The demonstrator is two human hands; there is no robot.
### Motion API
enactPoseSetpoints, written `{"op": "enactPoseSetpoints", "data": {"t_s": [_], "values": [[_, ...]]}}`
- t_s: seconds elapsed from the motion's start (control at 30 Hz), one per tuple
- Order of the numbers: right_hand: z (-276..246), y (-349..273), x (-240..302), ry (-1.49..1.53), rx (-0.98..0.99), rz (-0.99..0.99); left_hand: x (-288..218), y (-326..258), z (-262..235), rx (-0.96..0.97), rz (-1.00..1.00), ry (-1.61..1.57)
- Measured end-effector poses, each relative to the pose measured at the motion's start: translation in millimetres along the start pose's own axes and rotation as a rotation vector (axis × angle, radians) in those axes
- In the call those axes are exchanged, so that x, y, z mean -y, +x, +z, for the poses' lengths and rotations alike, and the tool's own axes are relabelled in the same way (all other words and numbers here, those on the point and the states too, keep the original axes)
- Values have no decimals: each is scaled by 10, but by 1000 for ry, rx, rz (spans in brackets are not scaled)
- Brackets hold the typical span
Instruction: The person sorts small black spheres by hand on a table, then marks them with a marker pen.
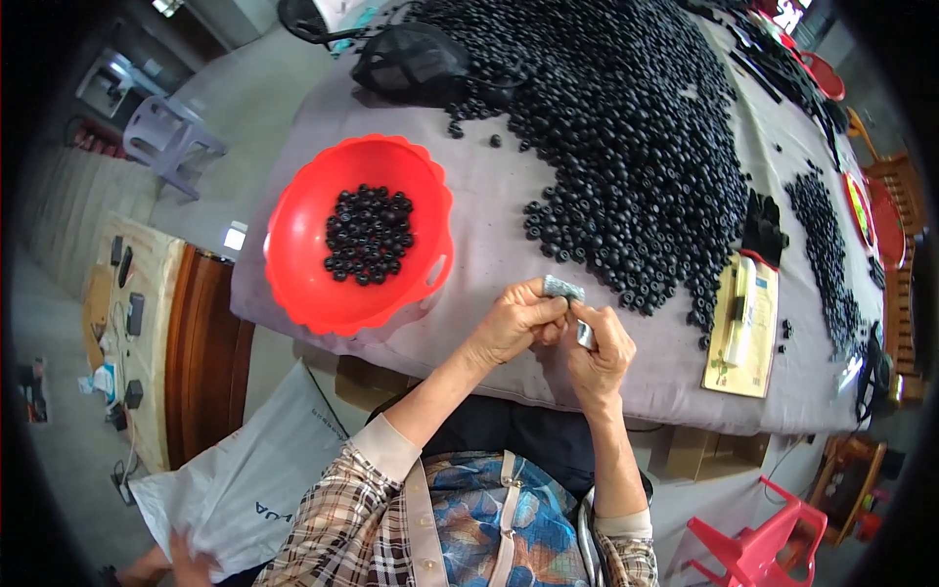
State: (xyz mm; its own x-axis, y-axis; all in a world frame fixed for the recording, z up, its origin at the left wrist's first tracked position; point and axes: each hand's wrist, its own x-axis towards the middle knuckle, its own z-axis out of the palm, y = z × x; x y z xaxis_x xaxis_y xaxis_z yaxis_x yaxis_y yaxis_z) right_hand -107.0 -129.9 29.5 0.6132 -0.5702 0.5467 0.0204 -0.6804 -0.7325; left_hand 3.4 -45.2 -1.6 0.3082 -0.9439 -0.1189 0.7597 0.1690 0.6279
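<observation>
My left hand [516,321] and my right hand [601,354] meet above the near edge of the cloth-covered table, fingers closed in a pinch. Between the fingertips they hold a small silvery-grey crinkled piece [564,288]. A shiny silver part [586,336] shows by my right fingers. What exactly it is cannot be made out. To the left of my hands stands a red scalloped bowl [293,225], with many black ring-shaped beads [369,235] in its middle. A large heap of similar black beads [626,186] spreads over the table beyond my hands.
A yellow envelope-like pad [719,362] with a white tube-shaped thing, and a black glove [764,232], lie at the right. A black mesh bag [411,64] is beyond the bowl. Another person's hand [191,563] touches a white bag [254,479]. A pink stool [763,533] stands lower right.
</observation>
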Motion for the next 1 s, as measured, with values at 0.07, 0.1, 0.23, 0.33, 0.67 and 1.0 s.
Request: {"op": "enactPoseSetpoints", "data": {"t_s": [0.07,0.1,0.23,0.33,0.67,1.0], "values": [[-27,-4,63,-13,2,20,16,-17,-16,-25,10,60],[-64,-28,52,3,8,1,41,-6,-29,-36,-6,107],[-193,-165,0,43,-25,203,-8,-104,109,-100,37,264],[-260,-215,-53,122,-82,364,-10,-310,155,-104,124,198],[-267,-225,-60,113,-80,363,-876,-1062,367,-516,477,649],[-281,-229,-35,125,-75,395,-1204,-1064,55,-918,539,1129]]}}
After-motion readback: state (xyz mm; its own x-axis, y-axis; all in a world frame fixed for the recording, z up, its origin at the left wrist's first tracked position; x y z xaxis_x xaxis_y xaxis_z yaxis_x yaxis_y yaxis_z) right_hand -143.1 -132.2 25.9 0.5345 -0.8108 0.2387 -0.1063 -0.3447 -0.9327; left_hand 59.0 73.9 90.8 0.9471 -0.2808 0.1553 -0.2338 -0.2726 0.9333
